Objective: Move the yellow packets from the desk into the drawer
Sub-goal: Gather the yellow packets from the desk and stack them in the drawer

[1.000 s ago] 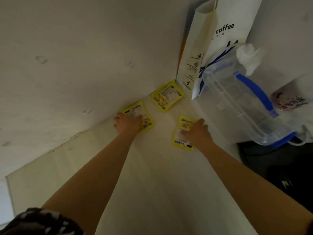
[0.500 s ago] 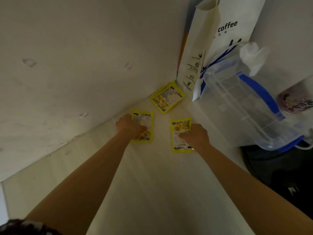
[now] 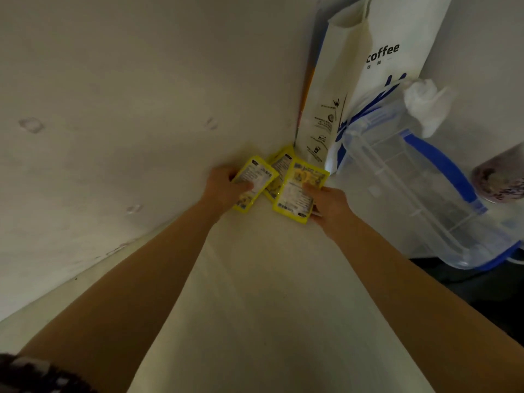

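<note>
Both arms reach over the pale surface (image 3: 255,321); left grip (image 3: 224,185) pinches one packet (image 3: 253,182), right grip (image 3: 329,207) pinches another (image 3: 297,191), both tilted up, likely for gathering. A third packet (image 3: 279,165) lies behind them by the coffee bag (image 3: 368,80); no drawer in view

Left hand (image 3: 224,187) grips left yellow packet (image 3: 254,181), thumb on its face. Right hand (image 3: 329,207) grips right yellow packet (image 3: 297,191) at its right edge. Both packets tilted up, overlapping third yellow packet (image 3: 279,165) lying in corner on pale worktop (image 3: 255,293). White coffee bag (image 3: 368,80) upright behind; clear blue-trimmed container (image 3: 402,180) just right.
</note>
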Demonstrator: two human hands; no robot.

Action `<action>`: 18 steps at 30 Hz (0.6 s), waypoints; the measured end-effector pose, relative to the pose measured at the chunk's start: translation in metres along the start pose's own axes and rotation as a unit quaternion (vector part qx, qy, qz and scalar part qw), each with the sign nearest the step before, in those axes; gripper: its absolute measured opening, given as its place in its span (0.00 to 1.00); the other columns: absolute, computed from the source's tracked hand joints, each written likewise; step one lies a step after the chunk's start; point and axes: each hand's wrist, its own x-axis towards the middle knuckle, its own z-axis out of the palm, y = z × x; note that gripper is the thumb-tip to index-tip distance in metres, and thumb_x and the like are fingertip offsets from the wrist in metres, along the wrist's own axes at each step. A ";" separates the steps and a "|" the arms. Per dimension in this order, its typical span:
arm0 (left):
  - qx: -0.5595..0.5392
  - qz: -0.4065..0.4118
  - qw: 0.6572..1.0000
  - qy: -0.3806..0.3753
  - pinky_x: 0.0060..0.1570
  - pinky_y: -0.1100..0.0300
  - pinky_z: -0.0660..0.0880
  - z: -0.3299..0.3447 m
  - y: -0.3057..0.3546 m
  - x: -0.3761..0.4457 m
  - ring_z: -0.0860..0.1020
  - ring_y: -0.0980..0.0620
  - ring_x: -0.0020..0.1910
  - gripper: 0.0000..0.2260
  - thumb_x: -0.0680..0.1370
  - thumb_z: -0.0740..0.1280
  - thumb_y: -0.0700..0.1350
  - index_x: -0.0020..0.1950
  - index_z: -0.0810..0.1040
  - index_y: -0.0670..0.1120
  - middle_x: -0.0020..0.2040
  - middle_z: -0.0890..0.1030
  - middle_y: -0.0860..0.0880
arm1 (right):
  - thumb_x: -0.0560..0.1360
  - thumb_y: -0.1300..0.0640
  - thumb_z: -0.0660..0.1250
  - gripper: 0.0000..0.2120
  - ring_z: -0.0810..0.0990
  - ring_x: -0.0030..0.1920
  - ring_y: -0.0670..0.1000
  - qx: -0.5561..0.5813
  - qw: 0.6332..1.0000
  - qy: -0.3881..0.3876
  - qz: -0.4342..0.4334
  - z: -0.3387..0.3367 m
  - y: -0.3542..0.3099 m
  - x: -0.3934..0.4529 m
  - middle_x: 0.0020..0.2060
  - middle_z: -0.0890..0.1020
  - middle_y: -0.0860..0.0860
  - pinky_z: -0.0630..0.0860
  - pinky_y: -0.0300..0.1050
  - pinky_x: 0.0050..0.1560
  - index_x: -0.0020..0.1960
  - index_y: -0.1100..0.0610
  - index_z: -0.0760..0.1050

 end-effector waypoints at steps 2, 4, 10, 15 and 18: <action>-0.014 0.014 1.000 -0.008 0.32 0.61 0.76 0.005 0.007 0.008 0.77 0.53 0.33 0.08 0.75 0.69 0.38 0.53 0.81 0.38 0.43 0.80 0.42 | 0.76 0.58 0.67 0.06 0.81 0.43 0.53 0.020 1.000 0.000 -0.001 0.006 -0.006 0.007 0.43 0.81 0.56 0.79 0.47 0.43 0.45 0.61 0.76; -0.021 0.023 0.999 -0.018 0.36 0.58 0.78 0.012 0.010 0.015 0.79 0.50 0.36 0.09 0.76 0.67 0.38 0.55 0.80 0.38 0.45 0.81 0.42 | 0.77 0.57 0.67 0.07 0.80 0.36 0.49 0.032 0.999 -0.008 0.001 0.012 -0.010 0.014 0.40 0.80 0.54 0.79 0.45 0.41 0.41 0.58 0.74; 0.054 0.060 0.996 -0.030 0.48 0.50 0.79 0.033 0.020 0.030 0.81 0.40 0.49 0.11 0.78 0.64 0.40 0.57 0.79 0.38 0.52 0.82 0.38 | 0.76 0.60 0.67 0.11 0.77 0.28 0.47 0.041 0.999 -0.001 0.011 0.018 -0.012 0.027 0.41 0.78 0.58 0.75 0.48 0.48 0.37 0.60 0.71; 0.171 0.087 0.980 -0.048 0.50 0.52 0.74 0.045 0.019 0.039 0.79 0.39 0.53 0.11 0.79 0.61 0.40 0.57 0.77 0.35 0.54 0.80 0.37 | 0.75 0.60 0.69 0.08 0.82 0.52 0.61 0.015 0.999 0.024 0.023 0.009 -0.003 0.025 0.52 0.81 0.67 0.75 0.60 0.61 0.41 0.65 0.76; 0.253 0.104 0.961 -0.046 0.55 0.51 0.72 0.052 0.013 0.041 0.77 0.39 0.57 0.13 0.79 0.62 0.43 0.58 0.77 0.37 0.57 0.80 0.38 | 0.76 0.60 0.68 0.07 0.80 0.56 0.65 0.002 0.999 0.043 0.025 -0.003 0.004 0.017 0.54 0.81 0.66 0.76 0.65 0.58 0.43 0.64 0.78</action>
